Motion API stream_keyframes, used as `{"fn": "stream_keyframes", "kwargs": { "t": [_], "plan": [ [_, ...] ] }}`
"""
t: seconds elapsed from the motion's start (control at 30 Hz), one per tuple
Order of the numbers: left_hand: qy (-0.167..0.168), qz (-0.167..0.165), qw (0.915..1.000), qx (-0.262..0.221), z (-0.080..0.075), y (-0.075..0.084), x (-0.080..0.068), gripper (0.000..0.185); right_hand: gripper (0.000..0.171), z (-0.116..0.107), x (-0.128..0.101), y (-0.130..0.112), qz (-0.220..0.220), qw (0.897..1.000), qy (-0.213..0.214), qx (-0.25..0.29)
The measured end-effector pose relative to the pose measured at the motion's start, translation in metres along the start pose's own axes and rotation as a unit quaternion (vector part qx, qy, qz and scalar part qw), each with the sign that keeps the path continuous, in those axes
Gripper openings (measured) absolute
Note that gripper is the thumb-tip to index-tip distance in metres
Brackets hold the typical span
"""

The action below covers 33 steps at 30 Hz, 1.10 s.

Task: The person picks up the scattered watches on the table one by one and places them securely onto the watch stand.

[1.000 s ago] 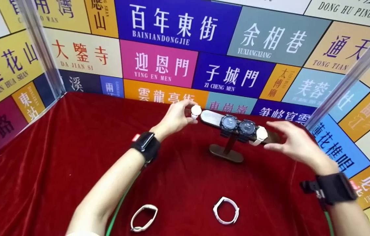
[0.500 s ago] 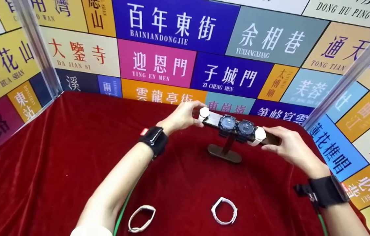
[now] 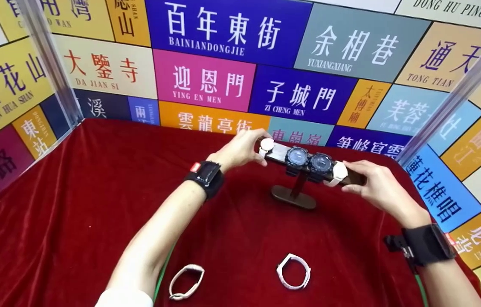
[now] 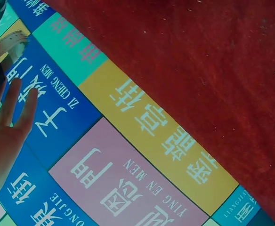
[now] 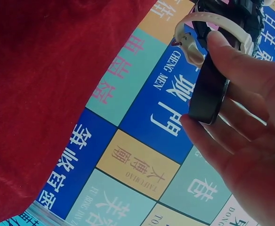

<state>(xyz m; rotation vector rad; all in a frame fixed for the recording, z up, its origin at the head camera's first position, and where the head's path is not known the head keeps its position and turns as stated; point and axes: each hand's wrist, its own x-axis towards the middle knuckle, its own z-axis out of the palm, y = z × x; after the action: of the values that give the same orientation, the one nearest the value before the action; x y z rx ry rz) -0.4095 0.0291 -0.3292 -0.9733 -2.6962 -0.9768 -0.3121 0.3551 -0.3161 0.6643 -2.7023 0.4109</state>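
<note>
A watch display stand (image 3: pixel 294 197) carries a horizontal bar, with two black watches (image 3: pixel 297 156) side by side near its middle. A white watch (image 3: pixel 339 170) hangs round the bar to their right. Fingers and thumb of my right hand (image 3: pixel 377 185) grip the bar's right end, whose dark tip (image 5: pixel 209 96) shows in the right wrist view. At the other end my left hand (image 3: pixel 242 147) holds a second white watch (image 3: pixel 267 144), its band at the bar's left end. Its pale strap (image 4: pixel 12 42) shows beside my fingers in the left wrist view.
On the red cloth (image 3: pixel 95 204), nearer to me, lie a cream wristband (image 3: pixel 186 282) and a pale lilac wristband (image 3: pixel 294 271). Panels with printed place names (image 3: pixel 206 81) stand behind and at both sides. Green cables (image 3: pixel 161 273) run along my forearms.
My left hand has moved right, bringing the white watch from beside the bar onto its left end. My right hand has closed in from beside the bar and now grips its right end.
</note>
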Motion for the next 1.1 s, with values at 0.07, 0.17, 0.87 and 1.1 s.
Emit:
{"fn": "stream_keyframes", "kwargs": {
  "t": [0.07,0.17,0.87,1.1],
  "plan": [
    [0.002,0.008,0.9999,0.008,0.001,-0.001,0.000,0.059,0.061,0.000,0.000,0.000,0.003,1.000,-0.001,0.002],
    [-0.008,0.024,0.9995,0.019,-0.001,-0.001,-0.001,0.062,0.061,0.000,0.000,0.000,0.005,1.000,-0.003,0.005],
    [-0.115,-0.001,0.9927,0.037,-0.020,0.008,0.001,0.054,0.060,0.001,0.000,-0.001,-0.006,1.000,0.009,0.006],
    [-0.112,0.039,0.9924,0.033,-0.013,0.016,0.006,0.058,0.060,0.001,0.000,-0.002,-0.004,1.000,0.011,0.006]
  ]
}}
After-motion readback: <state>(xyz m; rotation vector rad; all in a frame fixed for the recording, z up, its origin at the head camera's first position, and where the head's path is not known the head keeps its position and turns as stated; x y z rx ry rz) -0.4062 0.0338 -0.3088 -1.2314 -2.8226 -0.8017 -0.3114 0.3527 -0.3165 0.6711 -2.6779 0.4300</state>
